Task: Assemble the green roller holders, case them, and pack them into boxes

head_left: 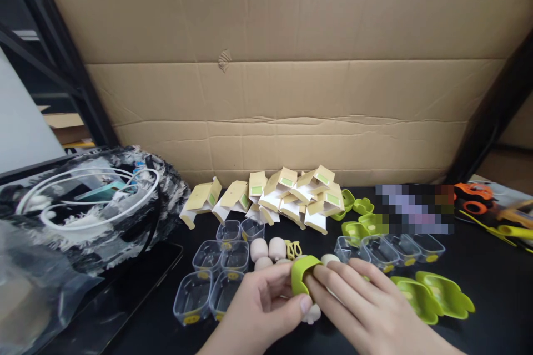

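Observation:
A lime-green curved plastic cover (300, 276) is between my hands. My left hand (266, 305) is closed around it, thumb below and fingers behind. My right hand (370, 305) reaches in from the right, its fingertips pressed together against the open side of the cover. Beneath the hands, a whitish piece (312, 313) is partly hidden. Behind my left hand stand pale pink rounded pieces (277, 248) and small yellow-green clips (293, 248). More green plastic covers (443, 294) lie right of my right hand.
Clear plastic cups (194, 294) stand at left, more clear cups (378, 252) at right. Small folded cardboard boxes (278, 186) pile up at the back before a cardboard wall (291, 89). A fluffy black-and-white bundle with white cable (158, 177) and a dark tablet-like panel (145, 283) lie left.

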`<state>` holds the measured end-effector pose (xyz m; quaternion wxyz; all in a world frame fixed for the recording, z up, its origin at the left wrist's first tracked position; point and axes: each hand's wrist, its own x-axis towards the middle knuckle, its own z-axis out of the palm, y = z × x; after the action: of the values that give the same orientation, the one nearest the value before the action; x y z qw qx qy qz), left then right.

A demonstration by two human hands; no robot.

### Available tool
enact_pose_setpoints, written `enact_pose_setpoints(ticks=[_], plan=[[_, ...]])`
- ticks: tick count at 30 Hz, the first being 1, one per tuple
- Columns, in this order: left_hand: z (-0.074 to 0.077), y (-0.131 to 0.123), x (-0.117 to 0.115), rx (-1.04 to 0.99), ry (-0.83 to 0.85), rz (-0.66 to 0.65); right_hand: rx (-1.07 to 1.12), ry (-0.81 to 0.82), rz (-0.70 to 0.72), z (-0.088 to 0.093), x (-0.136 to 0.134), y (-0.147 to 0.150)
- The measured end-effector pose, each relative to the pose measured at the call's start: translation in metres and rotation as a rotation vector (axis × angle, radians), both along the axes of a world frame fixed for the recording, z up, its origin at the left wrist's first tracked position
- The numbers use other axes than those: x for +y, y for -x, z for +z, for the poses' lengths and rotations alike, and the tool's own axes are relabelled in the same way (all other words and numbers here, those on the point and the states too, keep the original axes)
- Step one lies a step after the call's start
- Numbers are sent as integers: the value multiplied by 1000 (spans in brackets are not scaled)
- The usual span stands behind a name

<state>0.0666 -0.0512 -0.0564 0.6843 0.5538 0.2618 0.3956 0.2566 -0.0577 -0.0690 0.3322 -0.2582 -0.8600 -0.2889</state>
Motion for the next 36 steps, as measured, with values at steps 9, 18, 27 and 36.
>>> enact_pose_setpoints(ticks=[9, 18, 27, 36], plan=[[2, 2, 0, -72, -49, 127, 316, 337, 122, 26, 7, -3], [5, 1, -2, 0, -50, 92, 625, 976, 140, 19, 9, -1], [10, -2, -4, -9, -14, 81, 622, 948, 98, 16, 9, 0], [7, -2, -6, 14, -19, 43, 631, 928, 74, 12, 11, 2]])
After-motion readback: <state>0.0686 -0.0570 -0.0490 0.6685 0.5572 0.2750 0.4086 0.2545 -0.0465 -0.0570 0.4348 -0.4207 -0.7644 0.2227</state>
